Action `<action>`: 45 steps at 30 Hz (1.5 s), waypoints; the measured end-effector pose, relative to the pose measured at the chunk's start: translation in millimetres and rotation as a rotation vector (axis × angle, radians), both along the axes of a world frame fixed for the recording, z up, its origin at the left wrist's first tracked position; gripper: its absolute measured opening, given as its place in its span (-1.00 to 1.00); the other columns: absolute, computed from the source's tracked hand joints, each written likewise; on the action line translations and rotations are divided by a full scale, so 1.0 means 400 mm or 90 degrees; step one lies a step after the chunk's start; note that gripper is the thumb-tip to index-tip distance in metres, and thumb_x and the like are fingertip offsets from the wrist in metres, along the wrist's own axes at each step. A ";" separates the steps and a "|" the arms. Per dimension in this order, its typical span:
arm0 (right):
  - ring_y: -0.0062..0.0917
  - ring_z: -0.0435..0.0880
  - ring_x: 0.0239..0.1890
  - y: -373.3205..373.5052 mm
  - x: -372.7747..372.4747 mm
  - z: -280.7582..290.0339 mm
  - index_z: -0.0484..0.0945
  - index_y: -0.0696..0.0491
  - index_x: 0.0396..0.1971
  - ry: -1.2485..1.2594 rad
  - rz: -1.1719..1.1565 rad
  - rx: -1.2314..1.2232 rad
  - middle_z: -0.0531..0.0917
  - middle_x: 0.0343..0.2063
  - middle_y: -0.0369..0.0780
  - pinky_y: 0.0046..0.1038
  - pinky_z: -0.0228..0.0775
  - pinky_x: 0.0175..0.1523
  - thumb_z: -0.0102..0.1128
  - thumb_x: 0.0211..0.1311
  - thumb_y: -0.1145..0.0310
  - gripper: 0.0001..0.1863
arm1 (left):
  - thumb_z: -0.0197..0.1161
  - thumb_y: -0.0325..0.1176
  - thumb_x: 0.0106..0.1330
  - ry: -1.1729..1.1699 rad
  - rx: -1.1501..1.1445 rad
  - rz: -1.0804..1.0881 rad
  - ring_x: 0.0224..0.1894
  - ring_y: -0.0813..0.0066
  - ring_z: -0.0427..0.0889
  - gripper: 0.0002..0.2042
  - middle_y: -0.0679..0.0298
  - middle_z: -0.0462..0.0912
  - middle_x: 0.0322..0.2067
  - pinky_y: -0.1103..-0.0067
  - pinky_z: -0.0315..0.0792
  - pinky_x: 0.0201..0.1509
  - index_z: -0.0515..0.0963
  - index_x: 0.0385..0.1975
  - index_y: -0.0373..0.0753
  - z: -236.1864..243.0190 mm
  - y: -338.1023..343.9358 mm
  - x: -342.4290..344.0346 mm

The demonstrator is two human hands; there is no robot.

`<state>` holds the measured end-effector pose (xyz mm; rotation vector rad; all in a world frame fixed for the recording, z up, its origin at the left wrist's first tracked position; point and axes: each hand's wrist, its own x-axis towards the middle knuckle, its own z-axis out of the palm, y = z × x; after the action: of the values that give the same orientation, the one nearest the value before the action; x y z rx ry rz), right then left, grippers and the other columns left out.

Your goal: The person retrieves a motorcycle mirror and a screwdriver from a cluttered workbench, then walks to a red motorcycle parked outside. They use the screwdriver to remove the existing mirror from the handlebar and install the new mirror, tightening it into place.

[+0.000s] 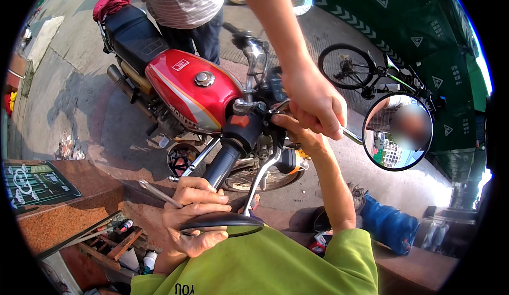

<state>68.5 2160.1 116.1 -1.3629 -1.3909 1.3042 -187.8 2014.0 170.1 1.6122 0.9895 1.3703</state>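
Left hand curled round a slim, dull metallic tool near the handlebar grip, long axis slanting, bare end aimed up-left! A black oval disc, nearly edge-on, across that hand. Right hand at the handlebar fittings, hold unclear, a co-worker's hand overlapping; red motorcycle beyond.

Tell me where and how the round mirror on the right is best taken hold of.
Probably by the bare stretch of its metal stem, from below: the slim rod suits a wrapping grip, and the other person's hand comes in from above. The round mirror itself is broad and flat-faced, offering less to close around.
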 end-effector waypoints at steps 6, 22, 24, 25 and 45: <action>-0.82 0.09 -0.71 0.003 0.017 0.017 0.52 -0.07 -0.23 0.288 0.047 -0.338 0.24 -0.63 -0.53 -0.69 -0.09 -0.61 0.39 -0.03 0.53 -0.66 | 0.36 -0.25 -0.26 0.009 0.031 -0.012 -0.20 0.28 0.45 -0.63 0.23 0.61 -0.32 0.53 0.43 -0.14 0.66 -0.42 -0.36 -0.005 0.005 -0.004; -0.83 0.18 -0.64 0.021 0.020 -0.014 0.59 -0.07 -0.19 0.232 0.038 -0.264 0.34 -0.61 -0.57 -0.68 -0.02 -0.57 0.39 -0.07 0.58 -0.62 | 0.35 -0.25 -0.28 0.026 0.018 -0.024 -0.20 0.29 0.46 -0.63 0.24 0.63 -0.32 0.52 0.42 -0.13 0.66 -0.43 -0.34 -0.006 -0.001 -0.011; -0.83 0.20 -0.62 0.026 0.031 -0.052 0.58 -0.06 -0.24 0.234 0.039 -0.239 0.37 -0.58 -0.57 -0.68 -0.02 -0.57 0.41 -0.09 0.58 -0.64 | 0.35 -0.25 -0.28 0.022 0.019 -0.028 -0.20 0.29 0.46 -0.63 0.24 0.63 -0.32 0.52 0.41 -0.12 0.67 -0.43 -0.34 -0.007 -0.001 -0.011; -0.83 0.21 -0.61 0.027 0.029 -0.059 0.57 -0.06 -0.29 0.242 0.042 -0.227 0.38 -0.57 -0.57 -0.68 -0.03 -0.56 0.42 -0.10 0.58 -0.66 | 0.35 -0.25 -0.28 0.020 0.018 -0.027 -0.20 0.29 0.46 -0.63 0.24 0.63 -0.33 0.52 0.41 -0.12 0.67 -0.43 -0.34 -0.007 -0.001 -0.010; -0.87 0.19 -0.73 -0.087 0.008 0.056 0.51 -0.03 -0.25 0.268 -0.137 -0.157 0.50 -0.49 -0.45 -0.68 -0.12 -0.70 0.39 0.03 0.40 -0.72 | 0.36 -0.24 -0.26 -0.014 -0.004 0.022 -0.20 0.32 0.47 -0.66 0.27 0.64 -0.34 0.51 0.39 -0.09 0.68 -0.44 -0.30 -0.003 -0.003 0.005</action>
<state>71.6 2125.4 138.4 -1.2594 -0.7992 1.5415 -185.8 2013.0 169.0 1.5796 1.0112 1.4036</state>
